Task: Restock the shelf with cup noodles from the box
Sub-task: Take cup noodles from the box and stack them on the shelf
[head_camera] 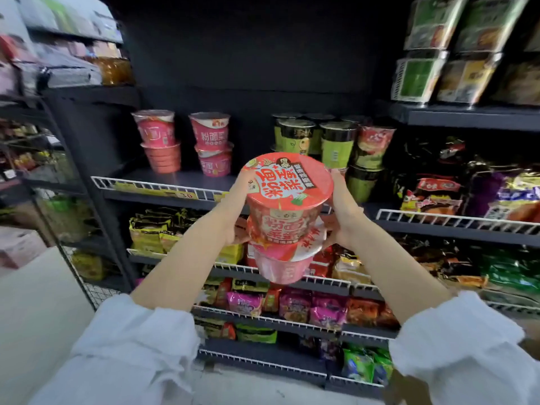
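Note:
Two red and pink cup noodles are stacked one on the other in front of me. The upper cup shows its printed lid; the lower cup sits under it. My left hand grips the stack's left side and my right hand grips its right side. The stack hangs in the air just in front of the dark shelf, whose board has a white wire front rail. On that shelf stand two stacks of pink cups at the left. The box is not in view.
Green cup noodles crowd the shelf's right part, with one red-lidded cup among them. A bare stretch of board lies between the pink and green cups. Lower shelves hold bagged noodles. Tray packs fill the upper right shelf.

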